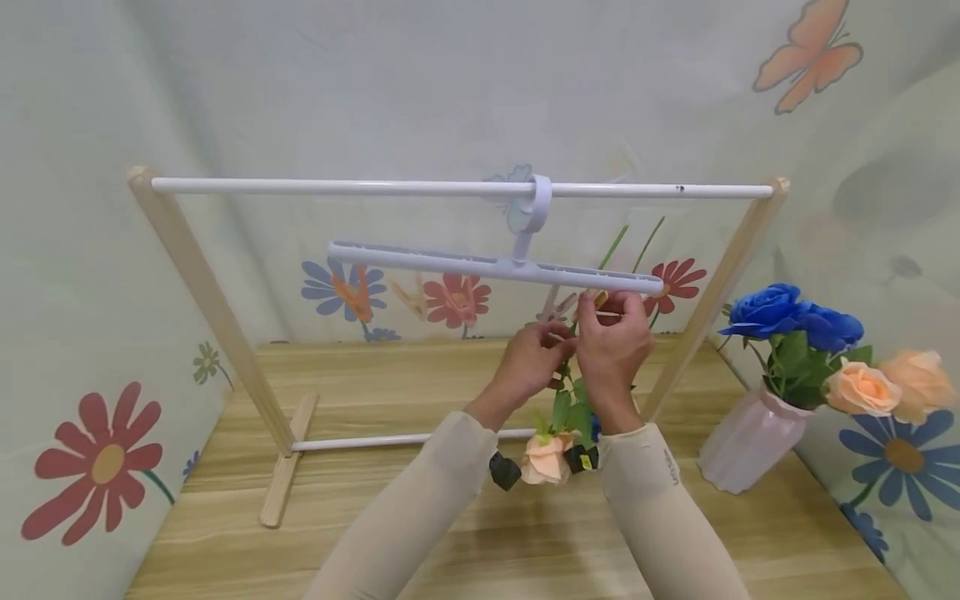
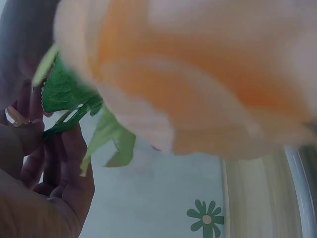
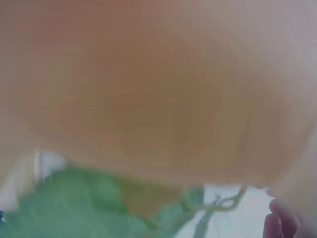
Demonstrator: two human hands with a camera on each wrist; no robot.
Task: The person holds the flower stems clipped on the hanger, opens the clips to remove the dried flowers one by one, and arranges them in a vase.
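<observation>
My left hand (image 1: 528,362) pinches the green stems of artificial roses below the right half of the white hanger (image 1: 450,265). A peach rose (image 1: 546,458) hangs head down beneath my hands; in the left wrist view the same peach rose (image 2: 198,94) fills much of the picture, blurred. Part of a blue rose (image 1: 596,427) shows behind the right wrist. Close under the hanger bar, my right hand (image 1: 615,350) pinches a small yellow clothespin (image 1: 601,298) beside the stems. Two stem ends (image 1: 613,247) rise behind the hanger. Blurred skin covers most of the right wrist view.
The hanger hooks over the white rail of a wooden rack (image 1: 202,292), tilted down to the right. Orange (image 1: 352,293), yellow (image 1: 408,297) and pink clothespins (image 1: 460,302) hang along it. A pink vase (image 1: 750,442) with blue and peach roses stands on the table (image 1: 480,550) at right.
</observation>
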